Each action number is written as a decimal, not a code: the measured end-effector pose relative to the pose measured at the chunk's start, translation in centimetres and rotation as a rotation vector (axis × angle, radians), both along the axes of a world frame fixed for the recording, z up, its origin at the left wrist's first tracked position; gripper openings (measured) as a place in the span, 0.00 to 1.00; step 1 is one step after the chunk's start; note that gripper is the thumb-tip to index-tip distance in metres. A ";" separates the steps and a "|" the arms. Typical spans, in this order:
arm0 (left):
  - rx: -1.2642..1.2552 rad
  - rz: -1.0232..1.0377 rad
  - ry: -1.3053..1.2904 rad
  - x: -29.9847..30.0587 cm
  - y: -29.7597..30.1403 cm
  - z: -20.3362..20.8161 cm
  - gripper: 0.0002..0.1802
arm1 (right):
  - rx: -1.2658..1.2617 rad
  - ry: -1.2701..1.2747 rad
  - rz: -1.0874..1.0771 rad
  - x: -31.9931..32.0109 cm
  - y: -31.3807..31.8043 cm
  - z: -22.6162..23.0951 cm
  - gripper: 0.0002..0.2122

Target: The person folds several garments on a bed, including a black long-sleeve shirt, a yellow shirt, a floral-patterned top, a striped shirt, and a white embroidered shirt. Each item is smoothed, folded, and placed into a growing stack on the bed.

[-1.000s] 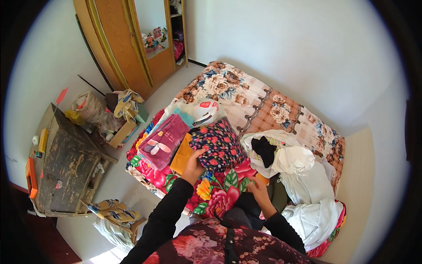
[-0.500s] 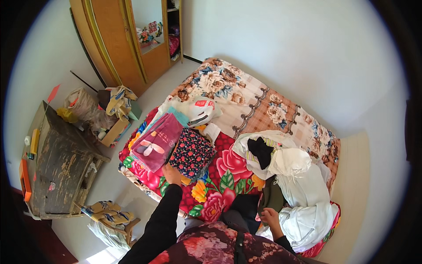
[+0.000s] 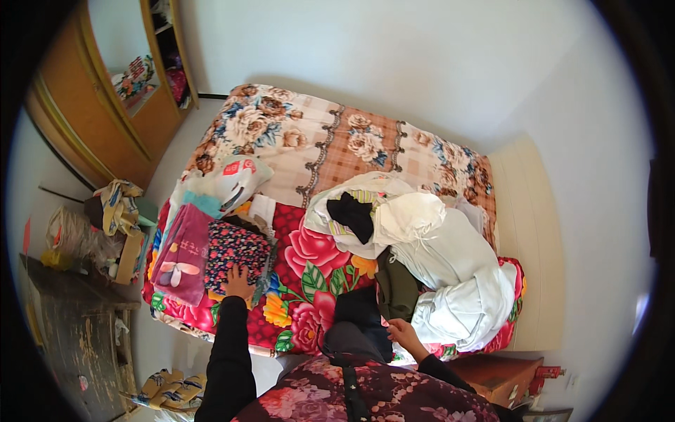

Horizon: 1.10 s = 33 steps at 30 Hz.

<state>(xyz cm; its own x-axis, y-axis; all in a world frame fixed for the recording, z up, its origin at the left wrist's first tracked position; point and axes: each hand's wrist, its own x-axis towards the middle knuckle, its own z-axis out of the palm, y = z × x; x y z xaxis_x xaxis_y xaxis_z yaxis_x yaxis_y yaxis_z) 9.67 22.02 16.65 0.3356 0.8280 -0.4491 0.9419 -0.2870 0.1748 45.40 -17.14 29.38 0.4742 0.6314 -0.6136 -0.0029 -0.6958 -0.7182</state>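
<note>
My left hand (image 3: 239,283) lies with fingers spread on a folded dark cloth with small pink flowers (image 3: 238,247). Right beside that cloth is a folded maroon towel (image 3: 184,246) with a pale flower on it. Near the bed's front edge, my right hand (image 3: 405,333) is closed, fingertips at the edge of a black cloth (image 3: 360,313). What sits between those fingers, if anything, is too small to make out. Just beyond it an olive-green garment (image 3: 396,287) lies against a heap of pale fabric (image 3: 457,281).
A bed with a red rose blanket (image 3: 309,243) and a brown floral sheet (image 3: 281,130) spreads before me. On it are a white plastic bag (image 3: 242,179) and a black garment (image 3: 350,216) on a white bag. A wardrobe (image 3: 105,105) and a worn wooden cabinet (image 3: 70,330) stand left.
My view has swung right, so the bed appears farther left. My left hand has moved from the front edge of the folded floral cloth onto its top. My right hand has come nearer the black cloth.
</note>
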 end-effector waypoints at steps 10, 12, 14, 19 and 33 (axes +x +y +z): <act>0.180 -0.029 -0.149 1.2 -1.3 2.6 0.36 | 0.016 0.162 -0.027 4.7 7.1 -5.6 0.12; 0.322 -0.048 -0.292 -0.2 -3.3 2.6 0.33 | 0.055 0.126 0.002 6.2 11.9 -7.3 0.11; 0.275 0.006 -0.324 -1.3 -5.2 2.1 0.31 | 0.025 -0.030 0.130 8.5 16.0 -10.6 0.10; 0.129 0.080 -0.360 -6.3 -12.0 1.4 0.29 | 0.119 -0.565 0.229 12.1 26.1 -17.6 0.07; -0.304 0.314 -0.239 -7.3 -20.1 0.6 0.21 | 0.187 -0.222 0.316 11.9 31.0 -15.1 0.16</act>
